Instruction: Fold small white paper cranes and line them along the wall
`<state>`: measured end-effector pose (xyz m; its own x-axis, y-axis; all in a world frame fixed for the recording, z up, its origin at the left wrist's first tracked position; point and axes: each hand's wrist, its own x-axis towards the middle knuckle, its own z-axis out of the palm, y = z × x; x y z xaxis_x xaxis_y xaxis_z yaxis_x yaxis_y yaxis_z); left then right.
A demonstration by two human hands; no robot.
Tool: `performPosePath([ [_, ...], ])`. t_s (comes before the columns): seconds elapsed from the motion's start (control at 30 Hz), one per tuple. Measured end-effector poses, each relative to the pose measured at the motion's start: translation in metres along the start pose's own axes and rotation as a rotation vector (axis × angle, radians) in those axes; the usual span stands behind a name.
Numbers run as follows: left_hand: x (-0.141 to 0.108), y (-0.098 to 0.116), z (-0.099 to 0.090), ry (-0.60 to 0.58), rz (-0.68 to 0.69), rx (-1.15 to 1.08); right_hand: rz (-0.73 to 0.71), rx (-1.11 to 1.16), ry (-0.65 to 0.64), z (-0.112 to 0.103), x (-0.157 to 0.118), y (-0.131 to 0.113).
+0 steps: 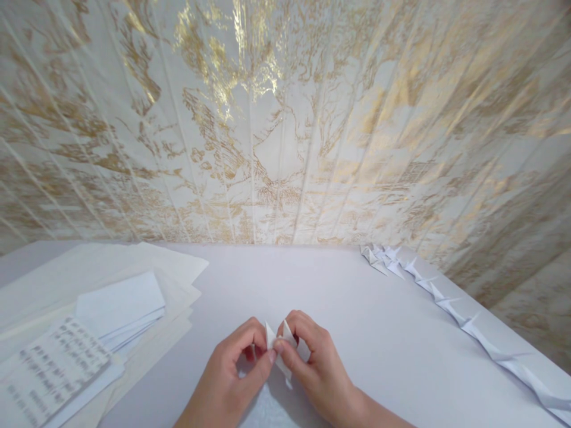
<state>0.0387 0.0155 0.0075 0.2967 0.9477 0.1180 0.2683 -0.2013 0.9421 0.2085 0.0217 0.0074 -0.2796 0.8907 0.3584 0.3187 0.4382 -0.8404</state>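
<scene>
Low in the middle of the head view, a small piece of folded white paper [282, 364] is held just above the table. Two of its pointed tips stick up between the fingers, and a narrow part hangs below. My left hand [238, 364] pinches its left side between thumb and fingers. From the other side my right hand [316, 359] grips it, the thumb pressed across the middle. The fingers cover much of the paper, so its full shape is hidden.
Folded white paper cranes [468, 324] form a row along the table's right edge. At left lie large paper sheets [173, 267], a stack of smaller white paper [120, 303] and a sheet with writing [57, 371]. A gold-patterned curtain [276, 148] hangs behind the white table [379, 333].
</scene>
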Motion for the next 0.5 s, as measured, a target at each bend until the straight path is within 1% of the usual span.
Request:
performPosePath([
  [0.07,-0.0004,0.0011,-0.0013,0.000,0.023,0.011,0.027,0.012,0.001,0.0000,0.0000,0.0004],
  [0.23,-0.0001,0.0011,-0.0040,-0.007,0.057,0.031,0.169,0.066,0.008,-0.0007,0.0000,0.0002],
  [0.4,0.0012,-0.0015,-0.0007,-0.025,-0.023,0.005,0.218,0.139,0.013,-0.0012,0.0014,-0.0007],
  [0.5,0.0032,-0.0051,0.0017,-0.005,-0.079,-0.006,0.239,0.210,-0.013,-0.0001,0.0025,-0.0013],
])
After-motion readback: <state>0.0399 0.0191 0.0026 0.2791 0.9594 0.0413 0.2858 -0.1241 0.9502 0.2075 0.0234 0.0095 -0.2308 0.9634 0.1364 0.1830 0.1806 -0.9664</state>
